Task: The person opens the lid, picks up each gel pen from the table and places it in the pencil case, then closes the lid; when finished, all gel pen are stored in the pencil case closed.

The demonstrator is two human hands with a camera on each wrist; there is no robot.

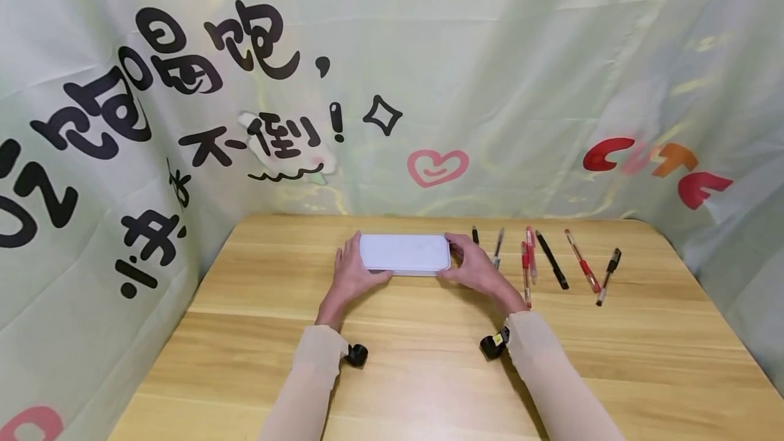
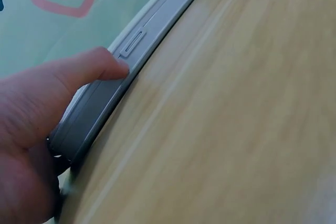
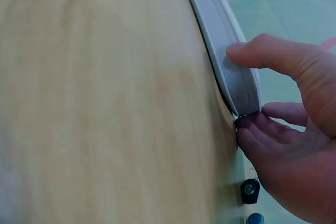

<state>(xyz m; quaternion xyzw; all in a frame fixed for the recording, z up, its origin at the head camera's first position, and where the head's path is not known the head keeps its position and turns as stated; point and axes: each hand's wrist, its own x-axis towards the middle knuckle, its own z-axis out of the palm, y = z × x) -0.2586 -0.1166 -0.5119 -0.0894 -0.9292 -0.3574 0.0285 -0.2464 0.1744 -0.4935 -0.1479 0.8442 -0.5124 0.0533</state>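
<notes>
A pale flat pencil case (image 1: 404, 252) with a closed lid lies on the wooden table, long side toward me. My left hand (image 1: 353, 269) grips its left end; in the left wrist view the thumb of that left hand (image 2: 37, 108) presses the front side near a small raised rectangular tab. At the other end, my right hand (image 1: 473, 265) holds the case. The right wrist view shows the right hand (image 3: 294, 145) with its thumb on the front side and the other fingers around the end. Fingers behind the case are partly hidden.
Several pens lie loose to the right, among them a black pen (image 1: 552, 260), a red pen (image 1: 582, 260) and a black-capped clear pen (image 1: 609, 276). Some lie close beside my right hand. A printed curtain (image 1: 520, 87) hangs behind the table's (image 1: 429, 386) far edge.
</notes>
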